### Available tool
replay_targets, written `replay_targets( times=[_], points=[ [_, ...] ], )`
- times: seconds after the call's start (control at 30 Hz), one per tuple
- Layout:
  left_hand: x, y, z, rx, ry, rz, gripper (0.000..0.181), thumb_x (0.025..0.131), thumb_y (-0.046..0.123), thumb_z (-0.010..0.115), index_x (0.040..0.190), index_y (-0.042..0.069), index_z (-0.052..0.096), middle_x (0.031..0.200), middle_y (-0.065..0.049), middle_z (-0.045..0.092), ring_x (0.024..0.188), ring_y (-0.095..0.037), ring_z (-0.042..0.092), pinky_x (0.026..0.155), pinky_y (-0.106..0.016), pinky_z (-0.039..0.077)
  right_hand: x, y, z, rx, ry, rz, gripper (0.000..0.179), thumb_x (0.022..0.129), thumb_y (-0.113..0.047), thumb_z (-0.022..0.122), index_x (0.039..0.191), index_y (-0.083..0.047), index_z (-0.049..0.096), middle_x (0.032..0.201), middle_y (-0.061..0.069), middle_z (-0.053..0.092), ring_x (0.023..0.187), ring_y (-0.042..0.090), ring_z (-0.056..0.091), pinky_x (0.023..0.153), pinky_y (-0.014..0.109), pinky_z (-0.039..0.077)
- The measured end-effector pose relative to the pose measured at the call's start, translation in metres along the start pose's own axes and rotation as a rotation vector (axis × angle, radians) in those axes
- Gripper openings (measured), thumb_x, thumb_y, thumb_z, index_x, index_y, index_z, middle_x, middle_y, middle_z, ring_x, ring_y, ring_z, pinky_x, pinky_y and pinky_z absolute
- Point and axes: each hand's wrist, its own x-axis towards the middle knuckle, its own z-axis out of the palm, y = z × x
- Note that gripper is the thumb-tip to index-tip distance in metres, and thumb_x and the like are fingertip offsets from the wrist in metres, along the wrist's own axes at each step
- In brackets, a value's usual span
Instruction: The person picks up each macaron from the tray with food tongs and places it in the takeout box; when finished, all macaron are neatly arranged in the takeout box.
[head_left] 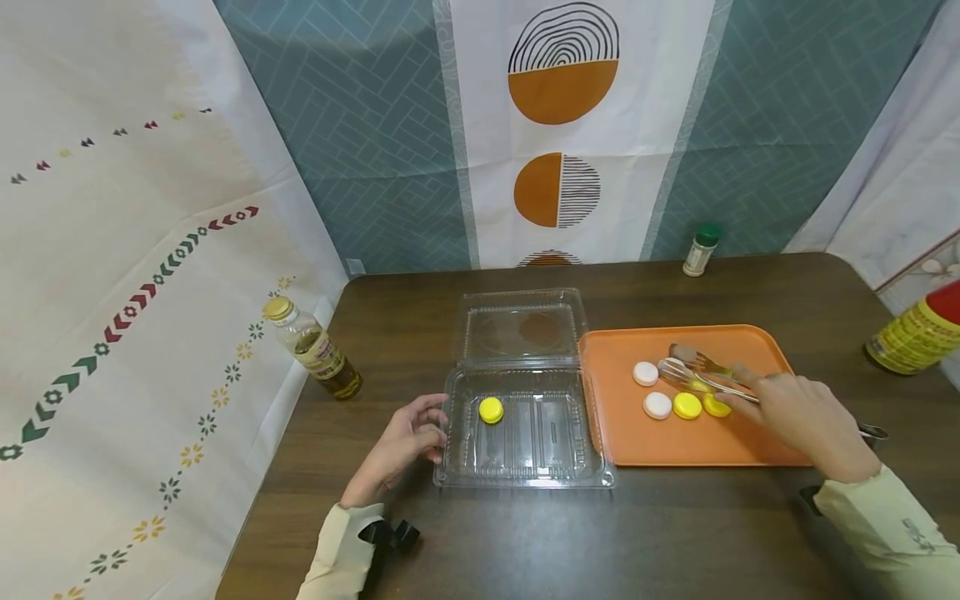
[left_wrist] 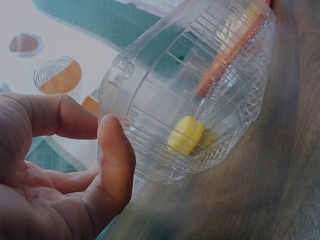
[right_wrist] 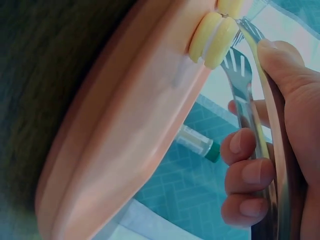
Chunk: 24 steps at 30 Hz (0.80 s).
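Observation:
My left hand (head_left: 405, 442) pinches the left rim of an opened clear plastic clamshell container (head_left: 525, 479) between thumb and fingers, as the left wrist view shows. One yellow macaron (head_left: 491, 410) sits in its base, towards the left. Over the orange tray (head_left: 622, 446), my right hand (head_left: 806, 417) grips metal serving tongs (right_wrist: 272, 117) with slotted, fork-like ends. The tong ends are spread apart and reach over the macarons. White macarons (head_left: 657, 406) and yellow macarons (head_left: 687, 406) stand in rows on the tray, some partly covered by the tongs. In the right wrist view, a yellow macaron (right_wrist: 215, 40) is right beside the tong tips.
An oil bottle (head_left: 322, 358) with a yellow cap stands at the table's left. A green-capped shaker (head_left: 701, 250) is at the back edge, and a yellow container with a red top (head_left: 918, 333) at the far right. The clamshell's lid (head_left: 521, 329) lies folded back, close to the tray.

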Motion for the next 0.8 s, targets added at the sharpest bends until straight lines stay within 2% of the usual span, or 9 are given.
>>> replay_targets(
  times=[0.1, 0.4, 0.67, 0.8],
  points=[
    [0.000, 0.000, 0.000, 0.001, 0.000, -0.003, 0.059, 0.087, -0.011, 0.054, 0.143, -0.014, 0.038, 0.107, -0.021, 0.053, 0.073, -0.016, 0.059, 0.056, -0.023, 0.055, -0.002, 0.000, -0.001, -0.012, 0.001, -0.007, 0.052, 0.096, -0.042, 0.067, 0.127, 0.000, 0.064, 0.057, -0.003, 0.043, 0.048, 0.017, 0.046, 0.041, 0.038, 0.041],
    [-0.001, 0.002, 0.000, -0.016, -0.009, -0.005, 0.060, 0.086, -0.012, 0.055, 0.143, -0.014, 0.037, 0.106, -0.019, 0.052, 0.071, -0.015, 0.060, 0.056, -0.023, 0.055, -0.003, -0.003, -0.007, -0.062, 0.200, -0.074, 0.049, 0.086, -0.036, 0.078, 0.122, -0.003, 0.068, 0.051, -0.006, 0.031, 0.042, 0.015, 0.037, 0.035, 0.036, 0.033],
    [-0.001, 0.002, -0.001, -0.018, -0.009, -0.013, 0.059, 0.087, -0.011, 0.055, 0.144, -0.014, 0.038, 0.106, -0.018, 0.052, 0.073, -0.015, 0.059, 0.056, -0.023, 0.055, 0.006, -0.013, -0.012, -0.046, 0.274, -0.127, 0.054, 0.081, -0.035, 0.083, 0.124, -0.008, 0.067, 0.054, -0.005, 0.028, 0.042, 0.014, 0.030, 0.037, 0.029, 0.027],
    [-0.002, 0.002, -0.001, -0.018, -0.010, -0.016, 0.060, 0.087, -0.011, 0.055, 0.144, -0.014, 0.037, 0.106, -0.018, 0.052, 0.074, -0.015, 0.060, 0.056, -0.023, 0.055, 0.013, -0.019, -0.013, -0.046, 0.326, -0.166, 0.055, 0.083, -0.040, 0.079, 0.129, -0.013, 0.067, 0.055, -0.006, 0.024, 0.042, 0.011, 0.025, 0.037, 0.027, 0.024]
  ],
)
